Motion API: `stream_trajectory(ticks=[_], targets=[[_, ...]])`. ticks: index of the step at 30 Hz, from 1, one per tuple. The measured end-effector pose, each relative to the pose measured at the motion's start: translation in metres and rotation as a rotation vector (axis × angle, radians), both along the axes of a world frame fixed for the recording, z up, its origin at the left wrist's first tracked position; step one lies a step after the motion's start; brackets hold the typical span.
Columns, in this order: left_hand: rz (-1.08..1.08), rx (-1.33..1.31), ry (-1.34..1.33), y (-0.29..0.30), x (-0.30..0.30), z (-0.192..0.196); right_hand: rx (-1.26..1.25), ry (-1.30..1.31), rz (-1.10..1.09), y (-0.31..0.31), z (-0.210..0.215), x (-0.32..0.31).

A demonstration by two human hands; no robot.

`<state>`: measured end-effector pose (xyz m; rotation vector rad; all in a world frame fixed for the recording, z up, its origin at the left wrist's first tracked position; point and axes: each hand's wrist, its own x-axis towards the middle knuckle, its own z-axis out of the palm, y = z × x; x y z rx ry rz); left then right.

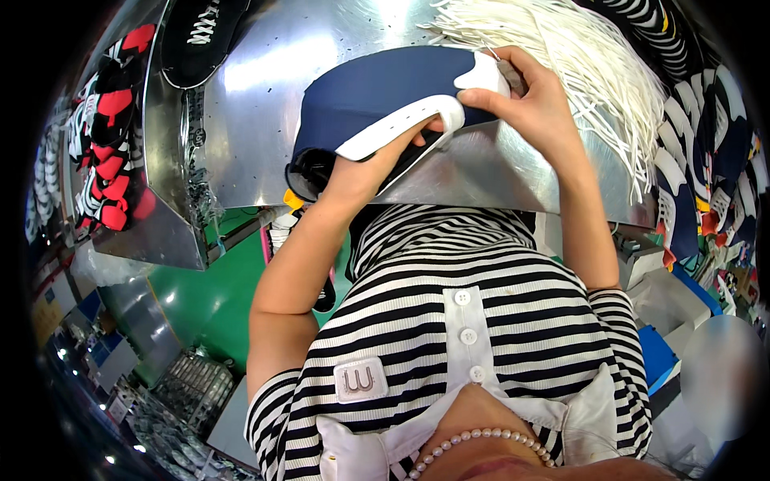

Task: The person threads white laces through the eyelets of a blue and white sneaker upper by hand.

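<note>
Navy shoe upper [377, 92] with a white trim band lies across a shiny metal table [257, 120], gripped at both ends by a person in a black-and-white striped shirt [481, 329]. The left hand [365, 172] is closed around the near, open end of the upper, thumb over the white band and fingers tucked underneath, apparently to keep the soft piece from sliding on the slick metal. The right hand [533, 100] is curled tight on the far, pointed end, its fingertips pinching the white edge and pressing it down; a small grey object shows just behind the knuckles, too hidden to identify. Holding both ends this way keeps the fabric taut and its upper face turned toward the worker. A thick bundle of white laces [585, 48] hangs just beside the right hand, close enough to reach without letting go for long. A black shoe [200, 36] with white lacing sits at the far left edge of the table, and red-and-black shoe parts [116, 152] are stacked along the left. More navy-and-white uppers [698, 152] crowd the right side.
</note>
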<state>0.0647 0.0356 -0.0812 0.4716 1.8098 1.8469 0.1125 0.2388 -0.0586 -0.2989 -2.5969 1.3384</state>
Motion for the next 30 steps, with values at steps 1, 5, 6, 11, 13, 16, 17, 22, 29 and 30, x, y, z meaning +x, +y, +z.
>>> stream_trajectory(ticks=[1, 5, 6, 11, 13, 16, 17, 22, 29, 30], targets=[[0.003, 0.0, -0.028, -0.005, -0.005, -0.001, 0.038, -0.002, -0.008, -0.006, 0.004, 0.001], [0.054, -0.178, 0.307, -0.028, -0.015, -0.021, 0.049, 0.023, -0.03, -0.017, -0.003, -0.012], [0.057, -0.253, 0.438, -0.03, -0.021, -0.019, 0.076, -0.01, -0.048, -0.015, -0.002, -0.017], [-0.193, -0.413, 0.277, -0.032, -0.012, 0.017, -0.174, 0.02, -0.098, 0.0, -0.038, -0.038], [-0.262, -0.696, 0.531, -0.038, -0.013, 0.019, -0.23, 0.086, -0.132, -0.005, -0.037, -0.032], [-0.038, -0.683, 0.684, -0.039, -0.008, 0.007, -0.409, -0.022, -0.063, -0.023, -0.022, -0.005], [-0.03, -0.654, 0.678, -0.032, -0.008, 0.012, -0.35, -0.022, 0.019, -0.03, -0.025, 0.001], [0.119, -0.535, 0.877, -0.017, -0.011, 0.022, -0.294, -0.031, 0.08, -0.051, -0.034, -0.008], [0.523, -0.382, 0.857, -0.048, -0.051, 0.066, -0.02, -0.129, 0.398, -0.026, -0.017, 0.06], [0.626, -0.293, 0.783, -0.052, -0.059, 0.075, 0.073, -0.071, 0.411, -0.016, -0.025, 0.081]])
